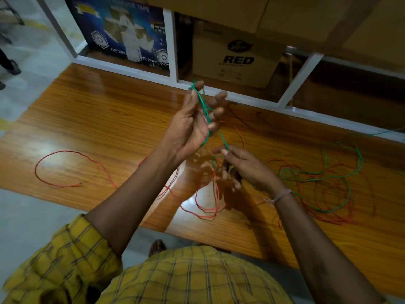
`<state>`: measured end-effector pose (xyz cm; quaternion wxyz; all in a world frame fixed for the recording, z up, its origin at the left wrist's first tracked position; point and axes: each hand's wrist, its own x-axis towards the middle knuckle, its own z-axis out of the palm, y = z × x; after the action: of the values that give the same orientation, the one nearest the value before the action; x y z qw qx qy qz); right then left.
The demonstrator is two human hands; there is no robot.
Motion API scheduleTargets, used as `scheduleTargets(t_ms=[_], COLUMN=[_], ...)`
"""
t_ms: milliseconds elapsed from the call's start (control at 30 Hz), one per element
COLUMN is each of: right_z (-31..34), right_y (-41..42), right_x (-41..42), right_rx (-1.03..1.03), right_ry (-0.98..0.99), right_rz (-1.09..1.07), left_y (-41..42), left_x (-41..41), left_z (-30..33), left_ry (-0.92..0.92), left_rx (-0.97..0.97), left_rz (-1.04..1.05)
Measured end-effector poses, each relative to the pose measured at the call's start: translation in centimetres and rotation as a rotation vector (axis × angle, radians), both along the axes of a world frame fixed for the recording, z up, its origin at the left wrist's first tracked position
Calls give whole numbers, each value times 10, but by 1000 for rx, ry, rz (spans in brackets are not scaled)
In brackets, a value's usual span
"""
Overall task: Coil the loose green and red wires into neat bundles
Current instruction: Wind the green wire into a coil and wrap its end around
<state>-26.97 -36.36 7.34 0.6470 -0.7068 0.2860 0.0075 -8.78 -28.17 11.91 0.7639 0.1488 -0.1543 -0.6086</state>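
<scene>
My left hand [192, 126] is raised above the wooden table [92, 119], palm up, with loops of green wire [315, 172] running from its thumb tip down across the palm and fingers. My right hand [241, 167] sits lower and to the right, pinching the same green strand between thumb and forefinger. From there the green wire trails off right into loose curves on the table. The red wire [65, 170] lies in a wide loop at the left, passes under my arms and tangles with the green at the right.
A white shelf frame [173, 49] runs along the table's far edge, holding a blue printed box [122, 29] and a brown carton marked RED [236, 58]. A thin black wire [238, 117] lies near the back. Grey floor shows at the left.
</scene>
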Motion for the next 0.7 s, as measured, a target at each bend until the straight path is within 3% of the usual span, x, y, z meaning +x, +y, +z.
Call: scheduleTargets(t_ms=[133, 267, 333, 467, 567, 700], right_z=[5, 17, 27, 54, 70, 74], right_y=[7, 1, -6, -23, -40, -66], right_x=[-2, -3, -4, -10, -17, -13], right_rx=[-111, -301, -353, -137, 63, 384], right_ry=[19, 26, 6, -154, -357, -466], right_rz=[157, 354, 429, 366, 186, 133], left_y=[-11, -18, -20, -16, -5, 12], left_x=[10, 6, 6, 13, 16, 10], left_z=[10, 11, 1, -26, -29, -16], left_ry=[-209, -808, -1076, -1578, -1647, -1514], left_rx=[168, 492, 552, 476, 479, 461], left_rz=[225, 384, 408, 387, 251, 31])
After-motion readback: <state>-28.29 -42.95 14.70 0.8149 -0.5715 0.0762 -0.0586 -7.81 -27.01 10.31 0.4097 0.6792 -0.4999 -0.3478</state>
